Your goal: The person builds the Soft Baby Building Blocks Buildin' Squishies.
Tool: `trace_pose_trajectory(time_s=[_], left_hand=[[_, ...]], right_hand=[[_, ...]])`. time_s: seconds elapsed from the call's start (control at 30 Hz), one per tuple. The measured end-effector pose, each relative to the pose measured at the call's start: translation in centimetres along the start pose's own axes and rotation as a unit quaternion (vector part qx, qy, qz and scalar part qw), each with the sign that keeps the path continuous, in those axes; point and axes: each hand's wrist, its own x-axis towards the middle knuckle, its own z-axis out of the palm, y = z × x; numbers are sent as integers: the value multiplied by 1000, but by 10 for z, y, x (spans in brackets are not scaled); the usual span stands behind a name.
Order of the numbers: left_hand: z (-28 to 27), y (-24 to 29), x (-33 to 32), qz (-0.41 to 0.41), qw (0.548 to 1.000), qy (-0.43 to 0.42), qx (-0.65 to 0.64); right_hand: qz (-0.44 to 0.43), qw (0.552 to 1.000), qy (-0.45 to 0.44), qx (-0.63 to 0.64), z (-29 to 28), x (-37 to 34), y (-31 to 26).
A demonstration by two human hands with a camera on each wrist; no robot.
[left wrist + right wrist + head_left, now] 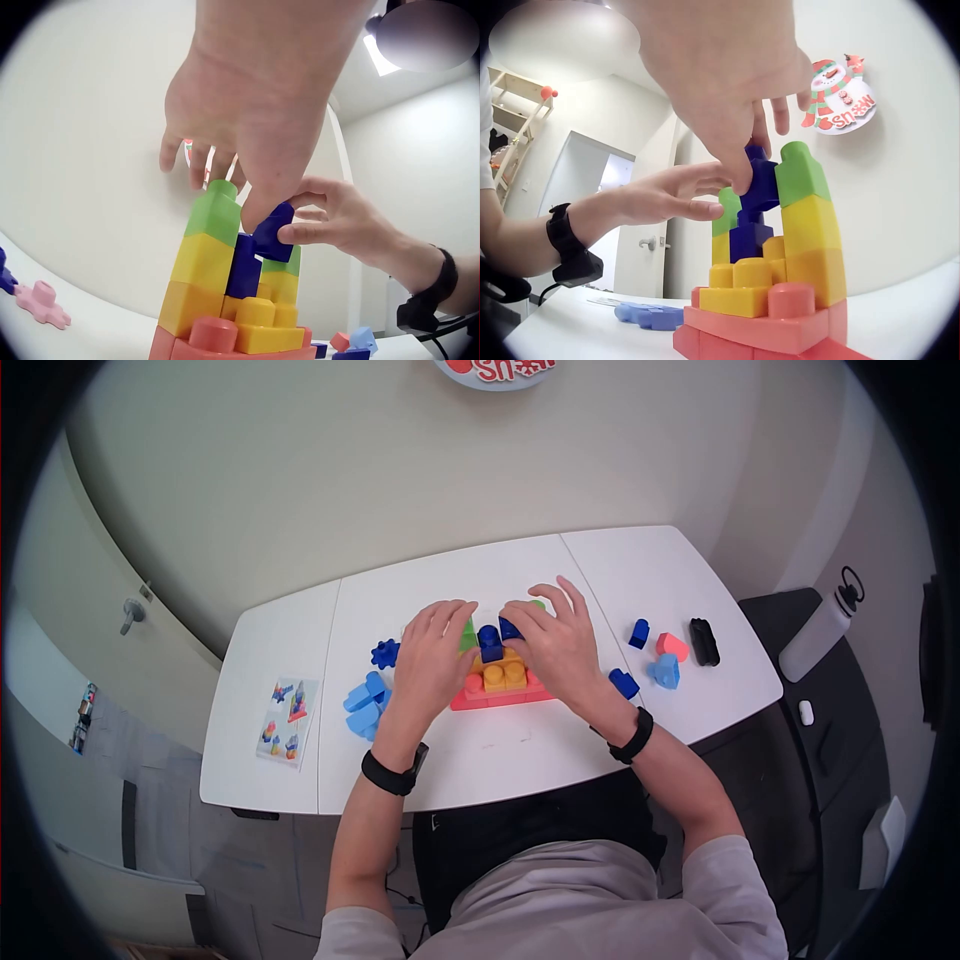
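Observation:
A stacked toy-block build stands on a red base (500,701), with yellow blocks (739,301) in its middle and a yellow tower at each side. Green blocks (212,215) (802,176) top the towers. My right hand (555,650) pinches a dark blue block (761,187) between thumb and fingers, tilted beside the right tower's green top. Below it, another dark blue block (750,241) sits between the towers. My left hand (432,665) is around the left tower's green top, its fingers extended behind and its thumb in front, close to the held block.
Light blue blocks (365,705) and a dark blue gear-like piece (385,653) lie left. Right are dark blue blocks (624,683), a red piece (672,647), a light blue piece (665,671) and a black object (704,642). A picture sheet (287,722) lies far left.

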Motion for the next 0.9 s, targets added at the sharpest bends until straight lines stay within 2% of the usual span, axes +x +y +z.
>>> trace_pose_trajectory(time_s=[0.1, 0.4, 0.6, 0.73, 0.8, 0.87, 0.9], left_hand=[[6, 2, 0, -3, 1000, 11, 8], [24, 10, 0, 40, 992, 87, 77], [29, 7, -3, 45, 992, 81, 81], [27, 12, -2, 36, 993, 80, 84], [22, 15, 0, 23, 993, 76, 82], [15, 15, 2, 23, 994, 85, 72], [12, 15, 3, 25, 994, 91, 62]], right_hand=[[-3, 999, -39, -10, 4, -4, 3], [4, 999, -33, 21, 12, -12, 0], [5, 999, -27, 45, 15, -16, 1], [25, 997, -9, 72, -8, -6, 9], [105, 985, 45, 128, -16, -6, 40], [159, 986, 36, 42, -21, -16, 76], [213, 976, -44, -1, -25, -22, 92]])
